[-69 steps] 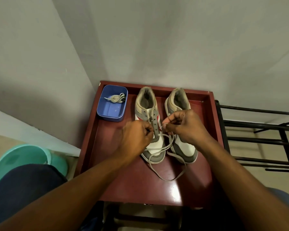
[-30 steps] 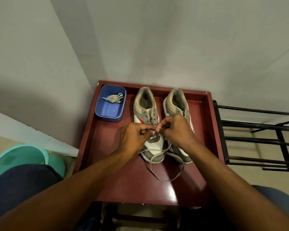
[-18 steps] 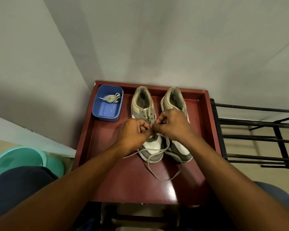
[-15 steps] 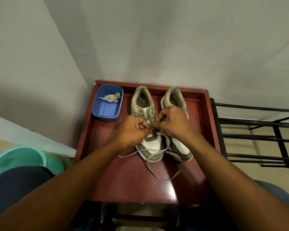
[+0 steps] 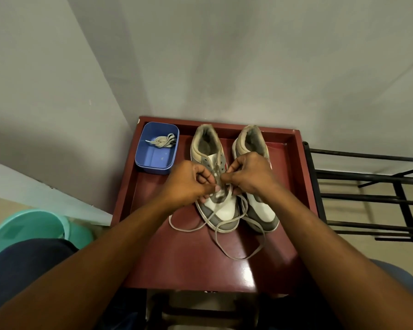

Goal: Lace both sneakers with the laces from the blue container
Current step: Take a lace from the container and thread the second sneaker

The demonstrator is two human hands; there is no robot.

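Grips beige flat lace (image 5: 242,258) in pinched fingers of left hand (image 5: 188,184) and right hand (image 5: 248,175), over left grey-and-white sneaker (image 5: 228,210) near far edge of dark red surface (image 5: 188,263). Keep ends even; feed untwisted through next eyelet.

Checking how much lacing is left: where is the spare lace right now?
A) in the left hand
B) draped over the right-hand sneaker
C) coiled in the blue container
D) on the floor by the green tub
C: the spare lace lies coiled in the blue container, while the left hand and right hand pinch the other lace over a sneaker.
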